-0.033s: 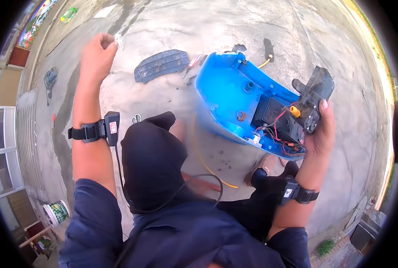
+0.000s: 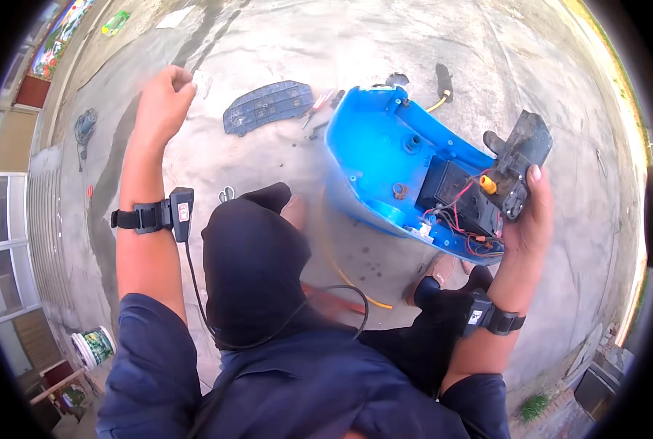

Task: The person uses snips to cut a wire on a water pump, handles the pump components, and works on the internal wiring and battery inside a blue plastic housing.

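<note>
My left hand (image 2: 167, 106) is raised at the far left, thumb and fingers pinched together. A small whitish, blurred thing (image 2: 203, 85) shows at its fingertips; its kind is not clear. My right hand (image 2: 530, 223) grips a dirty black plastic assembly (image 2: 524, 150) from its near right side, with the thumb visible and the other fingers hidden. An orange-yellow plug-like part (image 2: 487, 184) sticks out of that assembly. Beside it lies a blue plastic shell (image 2: 374, 132), open side up, holding a black box-shaped unit (image 2: 451, 192) and loose red and dark wires (image 2: 454, 219).
On the concrete beyond my knees rest a curved dark ribbed panel (image 2: 268, 107) and a red-handled tool (image 2: 318, 107). Scissors (image 2: 227, 194) lie by my left knee. A yellow hose (image 2: 348, 278) runs between my feet. At the left are a dark cable bundle (image 2: 85, 126) and a bucket (image 2: 94, 347).
My left hand has dropped slightly, and the whitish thing at its fingertips has shifted and blurred. My right hand still grips the black assembly; the whole scene has slid slightly right in view.
</note>
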Tool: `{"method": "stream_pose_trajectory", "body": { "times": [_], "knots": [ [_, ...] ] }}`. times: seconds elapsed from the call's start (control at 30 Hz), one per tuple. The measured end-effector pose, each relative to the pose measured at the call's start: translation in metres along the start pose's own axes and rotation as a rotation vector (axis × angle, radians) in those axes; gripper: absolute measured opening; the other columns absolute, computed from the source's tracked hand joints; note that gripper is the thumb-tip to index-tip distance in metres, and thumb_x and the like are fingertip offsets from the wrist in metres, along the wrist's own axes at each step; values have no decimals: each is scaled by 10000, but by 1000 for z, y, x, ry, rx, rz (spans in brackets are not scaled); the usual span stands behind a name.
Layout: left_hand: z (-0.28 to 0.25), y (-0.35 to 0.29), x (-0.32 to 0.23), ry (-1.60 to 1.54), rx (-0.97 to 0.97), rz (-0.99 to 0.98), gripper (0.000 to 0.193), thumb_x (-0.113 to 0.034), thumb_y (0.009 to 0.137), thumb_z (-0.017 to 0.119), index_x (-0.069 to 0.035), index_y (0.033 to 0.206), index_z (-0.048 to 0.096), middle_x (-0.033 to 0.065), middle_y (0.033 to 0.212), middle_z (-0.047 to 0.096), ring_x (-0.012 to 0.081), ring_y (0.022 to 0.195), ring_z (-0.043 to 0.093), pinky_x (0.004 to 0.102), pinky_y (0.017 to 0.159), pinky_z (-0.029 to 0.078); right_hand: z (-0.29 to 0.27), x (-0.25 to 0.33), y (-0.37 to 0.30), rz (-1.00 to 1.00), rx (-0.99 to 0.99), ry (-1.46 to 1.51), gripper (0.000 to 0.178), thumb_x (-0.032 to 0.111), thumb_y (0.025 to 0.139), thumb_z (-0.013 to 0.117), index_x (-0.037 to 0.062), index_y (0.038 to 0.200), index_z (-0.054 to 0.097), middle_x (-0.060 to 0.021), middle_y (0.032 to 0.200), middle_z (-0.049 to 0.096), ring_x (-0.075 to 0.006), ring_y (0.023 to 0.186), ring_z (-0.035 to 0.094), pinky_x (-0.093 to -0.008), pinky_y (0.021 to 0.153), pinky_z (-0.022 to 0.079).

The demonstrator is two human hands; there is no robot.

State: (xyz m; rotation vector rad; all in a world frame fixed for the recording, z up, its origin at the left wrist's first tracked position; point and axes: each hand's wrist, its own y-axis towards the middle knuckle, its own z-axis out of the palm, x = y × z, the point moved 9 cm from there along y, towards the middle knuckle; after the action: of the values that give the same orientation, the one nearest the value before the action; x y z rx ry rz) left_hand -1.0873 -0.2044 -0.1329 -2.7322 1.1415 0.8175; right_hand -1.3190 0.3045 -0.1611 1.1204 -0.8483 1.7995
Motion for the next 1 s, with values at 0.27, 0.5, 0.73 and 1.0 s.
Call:
{"method": "stream_pose_trajectory", "body": {
  "times": [0.27,0.5,0.73,1.0],
  "knots": [
    [59,-86,140,265,299,-226,297,-220,833,688,9,1023,684,218,977,714,352,925,691,419,832,530,6,-2,1,36,60,-271,528,213,856,708,-51,1275,524,-144,1128,648,-205,1008,653,-347,911,537],
    [140,-142,179,196,588,-318,287,-241,838,694,-8,1005,684,215,954,709,354,927,686,430,824,531,51,-3,2,15,94,-609,571,226,762,784,-39,1213,557,-88,1099,636,-166,1037,587,-305,970,432],
    [203,-162,178,149,767,-253,277,-225,857,694,3,1011,664,173,914,723,326,874,696,403,793,538,101,-27,4,145,287,-854,521,223,727,842,-24,1095,569,-62,1002,647,-153,950,605,-307,898,467],
    [241,-146,152,77,831,-185,284,-229,861,696,3,1020,660,187,935,723,340,887,693,406,794,538,133,-29,7,-6,407,-1414,557,215,595,841,-21,1031,587,-105,882,625,-213,802,614,-318,756,490]
  ]
}}
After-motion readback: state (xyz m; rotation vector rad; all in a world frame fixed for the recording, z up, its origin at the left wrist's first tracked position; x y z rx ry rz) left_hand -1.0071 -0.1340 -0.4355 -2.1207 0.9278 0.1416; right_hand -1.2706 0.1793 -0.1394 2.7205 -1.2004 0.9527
